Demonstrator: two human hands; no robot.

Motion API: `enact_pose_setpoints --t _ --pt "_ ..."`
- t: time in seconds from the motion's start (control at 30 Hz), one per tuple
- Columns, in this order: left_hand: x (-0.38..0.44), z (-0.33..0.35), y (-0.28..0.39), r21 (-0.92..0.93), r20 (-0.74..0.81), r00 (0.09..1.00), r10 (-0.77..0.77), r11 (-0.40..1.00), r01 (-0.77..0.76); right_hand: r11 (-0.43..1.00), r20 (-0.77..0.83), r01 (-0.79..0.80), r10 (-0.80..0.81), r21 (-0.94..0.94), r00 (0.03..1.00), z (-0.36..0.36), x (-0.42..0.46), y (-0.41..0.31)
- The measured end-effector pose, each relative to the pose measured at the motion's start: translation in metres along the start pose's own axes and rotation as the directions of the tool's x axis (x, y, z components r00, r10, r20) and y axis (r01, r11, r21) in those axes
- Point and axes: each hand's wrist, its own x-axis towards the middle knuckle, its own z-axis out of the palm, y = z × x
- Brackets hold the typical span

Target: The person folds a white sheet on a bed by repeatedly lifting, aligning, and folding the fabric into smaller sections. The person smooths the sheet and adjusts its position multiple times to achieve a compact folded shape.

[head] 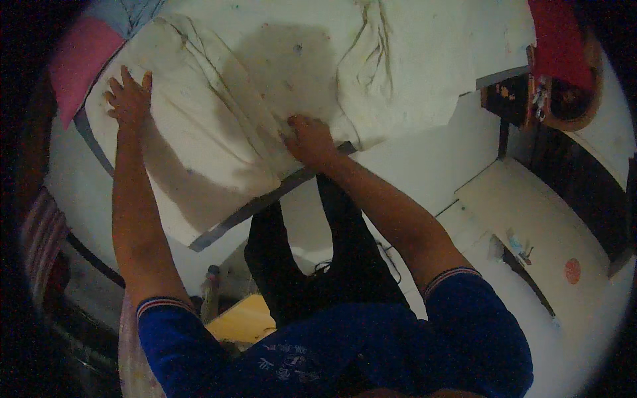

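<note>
A cream-white cloth (418, 74) covers the work surface before me, with long creases and a bunched fold towards its right part. My left hand (130, 97) rests on its far left part, palm down and fingers spread, holding nothing. Close to the dark front edge (239, 216) of the surface, my right hand (313, 142) touches the cloth with its fingers curled beside a long fold. Whether those fingers pinch the fabric cannot be made out. A shadow falls over the cloth between and beyond my hands.
Pink fabric (82, 64) and blue-grey fabric (132, 17) lie at the upper left. At the upper right, red cloth (560, 40) hangs by a brown wooden piece (572, 119). Below the surface, a yellow board (244, 321) is near my legs. Striped fabric (42, 244) hangs at far left.
</note>
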Motion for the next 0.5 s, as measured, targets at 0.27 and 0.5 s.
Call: enact_pose_setpoints --t 0.27,0.5 --pt "-0.041 -0.074 0.037 -0.378 -0.144 0.978 0.148 0.906 -0.193 0.967 -0.153 0.255 -0.249 0.022 0.956 -0.016 -0.037 0.030" --pt "-0.306 -0.243 0.126 -0.756 0.607 0.774 0.179 0.430 0.494 0.998 0.131 0.049 -0.054 0.042 0.990 -0.082 -0.132 0.051"
